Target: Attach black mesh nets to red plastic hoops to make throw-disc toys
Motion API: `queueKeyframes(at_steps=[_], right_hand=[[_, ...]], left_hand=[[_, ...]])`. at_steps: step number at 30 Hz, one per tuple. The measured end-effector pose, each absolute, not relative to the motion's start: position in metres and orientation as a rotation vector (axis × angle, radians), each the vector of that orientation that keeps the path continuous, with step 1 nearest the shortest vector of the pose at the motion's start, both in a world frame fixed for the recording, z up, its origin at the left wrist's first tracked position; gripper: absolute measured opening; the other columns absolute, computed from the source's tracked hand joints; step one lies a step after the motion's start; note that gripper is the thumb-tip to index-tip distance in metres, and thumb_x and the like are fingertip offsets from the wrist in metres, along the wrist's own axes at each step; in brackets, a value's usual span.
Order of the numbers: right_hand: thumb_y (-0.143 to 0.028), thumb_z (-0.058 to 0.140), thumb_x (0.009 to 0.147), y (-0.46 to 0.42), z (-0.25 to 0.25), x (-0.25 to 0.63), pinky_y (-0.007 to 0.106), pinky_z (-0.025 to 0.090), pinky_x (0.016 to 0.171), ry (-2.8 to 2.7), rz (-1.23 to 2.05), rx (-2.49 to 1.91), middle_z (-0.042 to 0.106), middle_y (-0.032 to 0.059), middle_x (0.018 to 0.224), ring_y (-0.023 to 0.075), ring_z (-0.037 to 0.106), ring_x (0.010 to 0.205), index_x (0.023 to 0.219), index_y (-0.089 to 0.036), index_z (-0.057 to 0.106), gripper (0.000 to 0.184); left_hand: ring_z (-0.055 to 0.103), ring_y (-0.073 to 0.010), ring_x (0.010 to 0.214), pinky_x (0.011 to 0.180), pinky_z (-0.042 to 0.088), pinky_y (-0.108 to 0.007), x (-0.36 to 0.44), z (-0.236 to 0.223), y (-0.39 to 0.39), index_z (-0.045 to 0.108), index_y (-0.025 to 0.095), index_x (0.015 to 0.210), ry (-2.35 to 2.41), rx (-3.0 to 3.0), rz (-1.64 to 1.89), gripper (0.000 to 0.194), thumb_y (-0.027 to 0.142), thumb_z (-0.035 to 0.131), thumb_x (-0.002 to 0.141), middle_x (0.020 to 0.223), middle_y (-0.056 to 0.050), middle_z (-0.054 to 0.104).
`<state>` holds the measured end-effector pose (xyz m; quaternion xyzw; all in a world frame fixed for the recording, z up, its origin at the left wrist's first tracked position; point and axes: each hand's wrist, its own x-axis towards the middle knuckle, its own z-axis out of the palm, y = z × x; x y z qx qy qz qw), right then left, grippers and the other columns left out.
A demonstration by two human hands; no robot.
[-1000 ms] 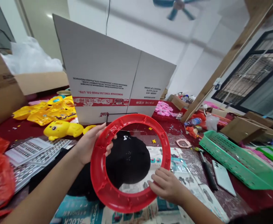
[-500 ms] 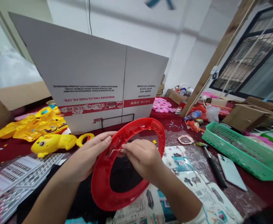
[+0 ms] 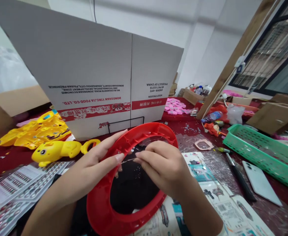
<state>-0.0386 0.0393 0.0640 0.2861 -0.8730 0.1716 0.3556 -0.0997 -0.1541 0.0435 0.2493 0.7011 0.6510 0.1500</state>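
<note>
Held up in front of the carton (image 3: pixel 94 72), over a black cloth (image 3: pixel 134 188): a red ring (image 3: pixel 101 200), moulded in what looks like thin plastic. Clamped on the left arc, toward the carton, by the left hand (image 3: pixel 94 168), with thumb on top and fingers curled through the opening underneath. Pinched narrowly between thumb and forefinger of the right hand (image 3: pixel 165 167), farther right before the carton: a thin strand (image 3: pixel 129 160), stretched across to the left thumb. Impossible to tell from here: the make of the strand, or any contact between right hand and ring. Judged light, and stiff enough to keep its shape when held by one side, with perhaps a little give in the walls. Probably slick on the smooth faces, less so among the inner ribs; unlikely to break from handling, though liable to twist under a sideways pull. Best taken by the band itself, thumb on the ribbed side, with a second hold on the arc farthest from the carton. Turned ribbed, hollow side up and away from the carton, tilted rather than flat. Without a true long axis if round, but drawn out in view from near left, away from the carton, to far right, toward the foot of the carton's right part.
</note>
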Motion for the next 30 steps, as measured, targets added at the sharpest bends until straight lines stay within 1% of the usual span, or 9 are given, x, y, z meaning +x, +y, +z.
queueKeyframes(at_steps=[2,4,8,13,15,20,25,28,30], right_hand=[[-0.018,0.055,0.089,0.038,0.065,-0.040,0.027,0.047,0.065,-2.228,0.410,0.715,0.063,0.0049,0.074,0.0140,0.057,0.072,0.080,-0.013,0.066,0.016],[-0.017,0.055,0.089,0.036,0.065,-0.040,0.029,0.047,0.067,-2.202,0.392,0.712,0.063,0.0052,0.074,0.0148,0.057,0.072,0.078,-0.012,0.066,0.017],[-0.013,0.054,0.088,0.031,0.067,-0.032,0.031,0.044,0.064,-2.199,0.330,0.752,0.062,0.0055,0.073,0.0148,0.054,0.068,0.079,-0.010,0.067,0.016],[-0.008,0.051,0.085,0.026,0.069,-0.016,0.032,0.040,0.058,-2.190,0.257,0.840,0.061,0.0056,0.070,0.0154,0.049,0.064,0.075,-0.011,0.066,0.018],[-0.008,0.051,0.085,0.026,0.069,-0.015,0.032,0.039,0.057,-2.190,0.259,0.825,0.060,0.0050,0.069,0.0150,0.048,0.063,0.074,-0.012,0.065,0.018],[-0.011,0.054,0.084,0.029,0.067,-0.022,0.031,0.043,0.063,-2.210,0.342,0.773,0.060,0.0055,0.071,0.0152,0.052,0.067,0.077,-0.011,0.066,0.014],[-0.015,0.052,0.087,0.028,0.067,-0.026,0.029,0.043,0.063,-2.295,0.477,0.744,0.057,0.0041,0.067,0.0135,0.050,0.065,0.068,-0.011,0.064,0.023],[-0.016,0.052,0.087,0.027,0.067,-0.026,0.029,0.043,0.062,-2.312,0.491,0.713,0.056,0.0041,0.067,0.0133,0.049,0.066,0.069,-0.012,0.064,0.022],[-0.016,0.052,0.087,0.029,0.067,-0.026,0.028,0.043,0.063,-2.318,0.496,0.699,0.057,0.0042,0.069,0.0137,0.051,0.067,0.073,-0.012,0.065,0.019]], left_hand=[[0.031,-0.0253,0.136,0.110,0.033,-0.032,-0.099,0.044,-0.156,0.045,0.039,0.133,2.091,0.745,1.826,0.055,0.045,0.062,0.081,0.142,0.008,0.045],[0.030,-0.0244,0.137,0.110,0.034,-0.032,-0.098,0.045,-0.158,0.043,0.042,0.134,2.150,0.761,1.767,0.055,0.044,0.062,0.082,0.143,0.010,0.043],[0.030,-0.0234,0.137,0.107,0.036,-0.028,-0.096,0.048,-0.171,0.044,0.042,0.133,2.232,0.811,1.640,0.053,0.042,0.061,0.083,0.144,0.011,0.041],[0.048,-0.0270,0.125,0.093,0.051,-0.030,-0.092,0.055,-0.187,0.048,0.042,0.131,1.973,0.790,1.618,0.051,0.040,0.062,0.082,0.139,0.008,0.048],[0.052,-0.0268,0.121,0.094,0.051,-0.031,-0.087,0.058,-0.185,0.053,0.042,0.126,1.912,0.750,1.652,0.049,0.039,0.066,0.079,0.137,0.008,0.050],[0.047,-0.0247,0.126,0.098,0.046,-0.024,-0.077,0.064,-0.168,0.064,0.039,0.114,1.938,0.483,1.841,0.043,0.040,0.073,0.071,0.133,0.008,0.055],[0.048,-0.0227,0.125,0.095,0.046,-0.020,-0.079,0.064,-0.165,0.066,0.038,0.111,1.907,0.448,1.860,0.040,0.038,0.072,0.072,0.130,0.009,0.057],[0.051,-0.0207,0.122,0.090,0.046,-0.016,-0.082,0.064,-0.163,0.064,0.034,0.115,1.925,0.429,1.861,0.042,0.034,0.069,0.074,0.127,0.006,0.060],[0.055,-0.0201,0.115,0.086,0.048,-0.016,-0.084,0.064,-0.159,0.062,0.031,0.118,1.854,0.395,1.908,0.042,0.033,0.066,0.076,0.124,0.003,0.062]])
